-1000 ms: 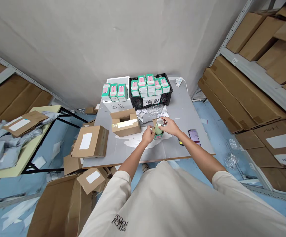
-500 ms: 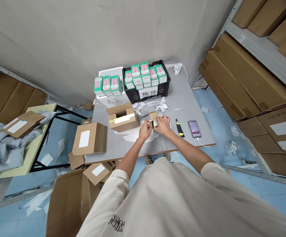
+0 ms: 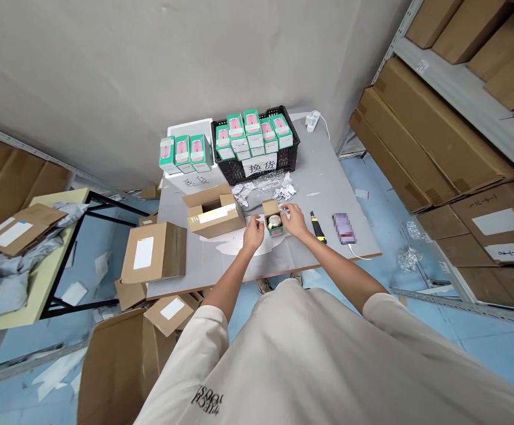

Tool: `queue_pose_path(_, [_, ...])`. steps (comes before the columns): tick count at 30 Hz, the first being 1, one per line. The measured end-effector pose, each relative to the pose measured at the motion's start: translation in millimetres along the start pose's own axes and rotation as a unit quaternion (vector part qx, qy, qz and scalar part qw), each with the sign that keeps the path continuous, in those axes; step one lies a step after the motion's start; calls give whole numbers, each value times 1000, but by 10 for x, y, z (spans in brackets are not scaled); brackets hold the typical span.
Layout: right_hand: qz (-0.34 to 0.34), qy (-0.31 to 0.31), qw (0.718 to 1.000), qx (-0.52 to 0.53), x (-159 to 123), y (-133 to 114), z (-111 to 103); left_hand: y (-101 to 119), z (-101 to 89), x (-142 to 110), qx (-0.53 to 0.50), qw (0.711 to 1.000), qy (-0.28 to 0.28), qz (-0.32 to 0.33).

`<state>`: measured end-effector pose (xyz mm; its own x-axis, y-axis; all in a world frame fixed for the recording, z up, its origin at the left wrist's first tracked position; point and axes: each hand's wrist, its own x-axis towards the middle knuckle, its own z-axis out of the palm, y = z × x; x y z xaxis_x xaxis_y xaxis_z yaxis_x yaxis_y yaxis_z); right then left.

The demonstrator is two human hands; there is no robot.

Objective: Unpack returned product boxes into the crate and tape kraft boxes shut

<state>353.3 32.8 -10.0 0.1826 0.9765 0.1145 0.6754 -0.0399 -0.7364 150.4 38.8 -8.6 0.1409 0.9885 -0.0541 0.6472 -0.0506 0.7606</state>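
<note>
A small green-sided box (image 3: 276, 232) stands with its top flaps raised on the table, and a shiny rounded gold-and-white object (image 3: 274, 222) shows inside. My left hand (image 3: 253, 233) is at the box's left side, fingers curled together at the side flap. On the other side my right hand (image 3: 295, 222) has its fingers bent against the right flap, with its thumb near the rim. What exactly the fingertips pinch is too small to make out. A yellow-and-black box cutter (image 3: 317, 228) lies to the right of my right hand.
An open cardboard box (image 3: 216, 219) and a closed carton (image 3: 154, 252) stand left of my hands. Behind are a black crate (image 3: 289, 158) and a white bin (image 3: 204, 180) holding green-and-pink boxes. Paper scraps (image 3: 285, 190) lie before the crate; a phone (image 3: 344, 228) is at right.
My right hand has drawn back from over the small box to its right side, uncovering the rounded object. My left hand has moved slightly away leftward. The whole view has shifted a little.
</note>
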Motion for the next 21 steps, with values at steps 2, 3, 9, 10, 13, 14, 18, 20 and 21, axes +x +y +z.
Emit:
queue_pose_path(2, [57,13,996,63,50,164,-18,-34,25,17,-20,999,8,-24])
queue_pose_path(3, [78,15,994,80,68,238,-27,-54,42,29,-28,999,10,-35])
queue_pose_path(9, [102,-2,989,110,58,413,-47,-151,183,123,-68,996,17,-58])
queue_pose_path(10, [101,-7,988,112,53,405,-34,-156,204,141,-70,996,20,-61])
queue_pose_path(13, [98,-26,989,111,65,369,35,-155,255,184,-70,995,26,-63])
queue_pose_path(14, [96,-34,989,109,75,359,65,-153,268,196,-70,995,26,-61])
queue_pose_path(18, [84,-66,989,100,109,354,184,-169,314,231,-80,995,21,-62])
queue_pose_path(20, [82,-75,989,99,112,373,230,-194,340,244,-93,993,21,-65])
queue_pose_path(21, [82,-77,988,103,111,386,248,-208,353,250,-103,992,21,-67])
